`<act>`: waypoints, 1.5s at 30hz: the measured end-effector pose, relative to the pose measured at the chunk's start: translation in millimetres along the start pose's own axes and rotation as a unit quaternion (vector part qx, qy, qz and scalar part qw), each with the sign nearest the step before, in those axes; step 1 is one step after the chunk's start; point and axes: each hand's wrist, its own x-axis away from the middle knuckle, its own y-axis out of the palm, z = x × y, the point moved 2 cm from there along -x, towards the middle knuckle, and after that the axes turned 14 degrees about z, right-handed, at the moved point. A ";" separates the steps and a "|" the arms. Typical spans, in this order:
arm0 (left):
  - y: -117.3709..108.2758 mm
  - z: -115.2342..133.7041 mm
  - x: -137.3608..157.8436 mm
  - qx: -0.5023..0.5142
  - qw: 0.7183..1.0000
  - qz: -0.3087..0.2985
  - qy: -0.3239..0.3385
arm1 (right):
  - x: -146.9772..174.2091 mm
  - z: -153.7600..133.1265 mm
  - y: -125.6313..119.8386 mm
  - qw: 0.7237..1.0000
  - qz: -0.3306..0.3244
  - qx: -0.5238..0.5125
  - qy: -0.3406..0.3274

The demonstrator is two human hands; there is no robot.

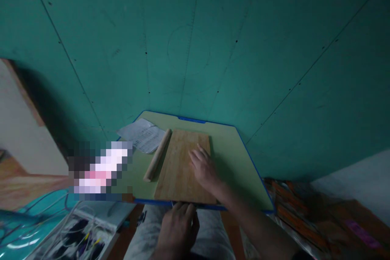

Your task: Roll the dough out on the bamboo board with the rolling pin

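A wooden board (179, 166) lies flat on a small light-green table (231, 154) with a blue rim. On its right part rests my right hand (203, 165), palm down, fingers stretched out and a little apart, with nothing seen in them. My left hand (179, 227) is at the table's near edge, just below the board. Its fingers are curled together; what they hold, if anything, is hidden. Left of the board lies a wooden rolling pin (157, 156), close alongside it. A printed paper sheet (143, 135) lies at the table's far left corner.
A green panelled wall (195, 48) rises right behind the table. Blurred-out pixels cover something at the table's left edge. A white open box (82, 231) with cables stands at lower left. Cardboard (344, 223) is stacked on the floor at right.
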 end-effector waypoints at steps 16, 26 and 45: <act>-0.1 2.4 8.3 0.049 0.998 -0.033 -0.027 | -114.9 11.6 74.3 0.985 -0.094 0.109 0.094; 5.0 -0.2 6.7 0.030 0.999 0.020 -0.031 | -143.9 43.2 80.9 0.989 0.039 -0.036 0.141; -2.0 -4.2 -1.9 -0.018 0.999 -0.038 0.003 | -17.7 34.6 1.2 0.955 0.098 -0.222 0.170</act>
